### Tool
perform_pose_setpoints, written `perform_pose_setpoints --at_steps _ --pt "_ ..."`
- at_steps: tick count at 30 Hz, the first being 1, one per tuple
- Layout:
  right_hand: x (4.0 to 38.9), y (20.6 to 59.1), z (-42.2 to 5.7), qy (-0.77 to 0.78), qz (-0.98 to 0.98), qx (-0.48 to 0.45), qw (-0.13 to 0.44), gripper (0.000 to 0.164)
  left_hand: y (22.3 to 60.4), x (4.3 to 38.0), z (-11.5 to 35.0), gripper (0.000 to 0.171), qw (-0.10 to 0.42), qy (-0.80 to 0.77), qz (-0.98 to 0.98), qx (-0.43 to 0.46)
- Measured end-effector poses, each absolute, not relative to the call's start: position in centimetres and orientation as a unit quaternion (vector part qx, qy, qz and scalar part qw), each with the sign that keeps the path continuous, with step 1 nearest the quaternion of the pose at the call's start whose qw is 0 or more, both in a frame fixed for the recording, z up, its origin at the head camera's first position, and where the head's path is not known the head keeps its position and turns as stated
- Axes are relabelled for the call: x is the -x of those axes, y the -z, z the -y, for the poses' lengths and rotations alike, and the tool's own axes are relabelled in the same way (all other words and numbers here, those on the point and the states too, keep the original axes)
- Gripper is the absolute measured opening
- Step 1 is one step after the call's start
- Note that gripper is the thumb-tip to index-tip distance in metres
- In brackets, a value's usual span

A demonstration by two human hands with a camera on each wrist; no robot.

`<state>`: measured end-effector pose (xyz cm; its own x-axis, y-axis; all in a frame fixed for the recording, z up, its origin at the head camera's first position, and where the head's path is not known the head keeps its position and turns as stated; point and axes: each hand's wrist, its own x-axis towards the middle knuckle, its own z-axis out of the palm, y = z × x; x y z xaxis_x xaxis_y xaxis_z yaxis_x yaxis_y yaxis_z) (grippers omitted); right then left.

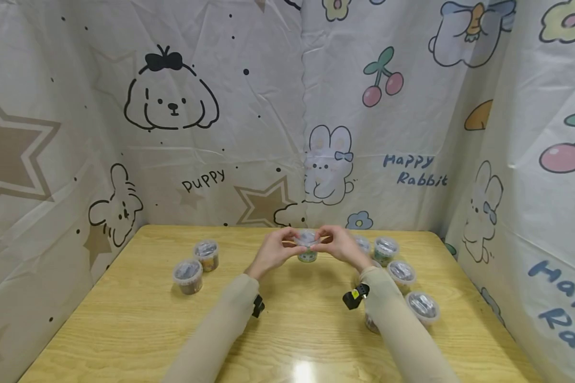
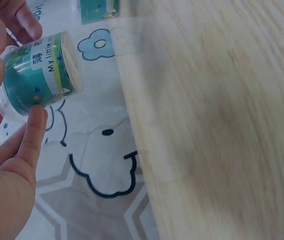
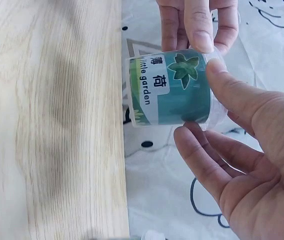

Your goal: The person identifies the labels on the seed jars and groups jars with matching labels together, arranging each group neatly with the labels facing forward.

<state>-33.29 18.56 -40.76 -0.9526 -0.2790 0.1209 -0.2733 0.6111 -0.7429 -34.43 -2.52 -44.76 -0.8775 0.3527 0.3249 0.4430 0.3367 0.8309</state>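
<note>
A clear plastic tub (image 1: 308,257) with a green label is held up by both hands near the table's far edge. Its label (image 3: 182,90) shows a leafy sprig and the words "little garden". My left hand (image 1: 277,250) pinches the lid end from the left, thumb and fingers on either side. From the right, my right hand (image 1: 340,246) grips that same end. In the left wrist view the tub (image 2: 38,75) appears sideways, with fingertips around its clear lid. Fingers partly hide the lid, so I cannot tell whether it is loose.
Two lidded tubs, one brownish (image 1: 188,276) and one with an orange label (image 1: 206,255), stand on the table's left. Several more, including a green-labelled tub (image 1: 385,251) and a front tub (image 1: 422,307), stand around my right forearm. A printed curtain (image 1: 268,133) surrounds the wooden table (image 1: 287,330).
</note>
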Motion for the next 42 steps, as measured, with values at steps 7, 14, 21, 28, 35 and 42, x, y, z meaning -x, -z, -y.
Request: perform_pose_setpoints --at_steps 7,14,21,28,35,42 --pt "33.9 41.1 -20.0 0.384 -0.910 0.156 0.015 0.014 45.2 34.9 0.6 0.028 0.056 0.487 0.839 0.237" --pt "34.0 40.7 -20.7 0.304 -0.943 0.135 0.023 0.010 45.7 35.1 -1.4 0.023 0.045 0.466 0.855 0.222" --pt "34.2 41.2 -20.6 0.280 -0.953 0.119 0.009 0.008 46.2 35.4 -2.5 0.017 0.041 0.430 0.876 0.216" --pt "34.4 41.9 -20.0 0.272 -0.954 0.124 -0.014 0.006 46.4 35.6 -2.9 0.013 0.037 0.407 0.885 0.222" --pt "34.7 42.4 -20.0 0.268 -0.958 0.105 0.007 0.006 46.6 35.8 -3.5 0.012 0.036 0.375 0.899 0.225" --pt "34.7 42.3 -20.4 0.265 -0.960 0.085 0.007 0.004 46.4 35.7 -4.5 0.013 0.034 0.361 0.908 0.208"
